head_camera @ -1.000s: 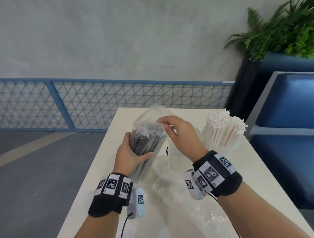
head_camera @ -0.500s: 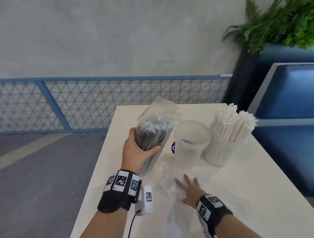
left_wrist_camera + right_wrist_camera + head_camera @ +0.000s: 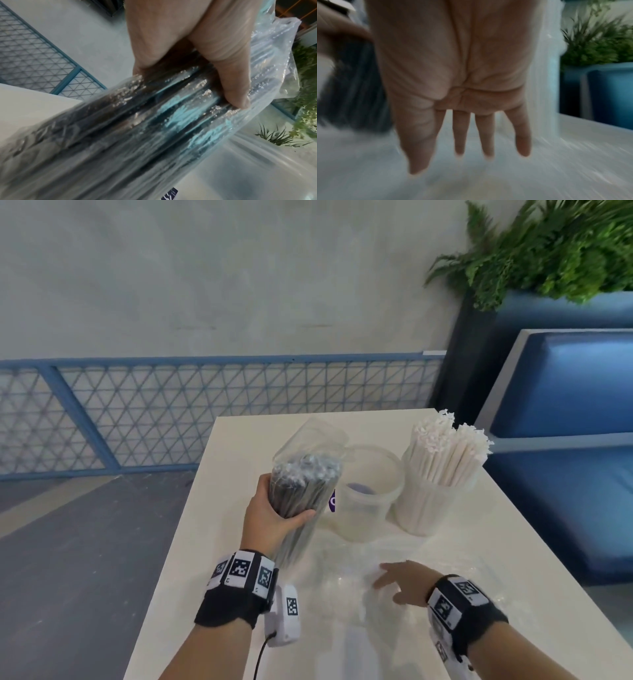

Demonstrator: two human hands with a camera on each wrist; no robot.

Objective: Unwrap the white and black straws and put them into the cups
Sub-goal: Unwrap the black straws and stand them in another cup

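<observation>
My left hand [image 3: 274,515] grips a bundle of black straws [image 3: 303,491] still in its clear plastic bag, held upright and slightly tilted above the white table [image 3: 212,508]; the bag's top is open. In the left wrist view the thumb [image 3: 228,70] curls over the black straws [image 3: 154,128]. An empty translucent cup [image 3: 368,491] stands just right of the bundle. Another cup [image 3: 424,508] holds the white straws [image 3: 448,450]. My right hand [image 3: 397,582] lies flat, fingers [image 3: 460,135] straight, on a loose clear plastic wrapper [image 3: 342,587] on the table.
A blue mesh fence [image 3: 205,412] runs behind the table. A blue padded bench [image 3: 565,440] and a planter with green plants [image 3: 548,251] stand on the right. The table's left edge drops to a grey floor [image 3: 85,559].
My right hand let go of the bag's top and came down onto the loose wrapper on the table. The left hand keeps holding the black straw bundle; the empty cup came into view.
</observation>
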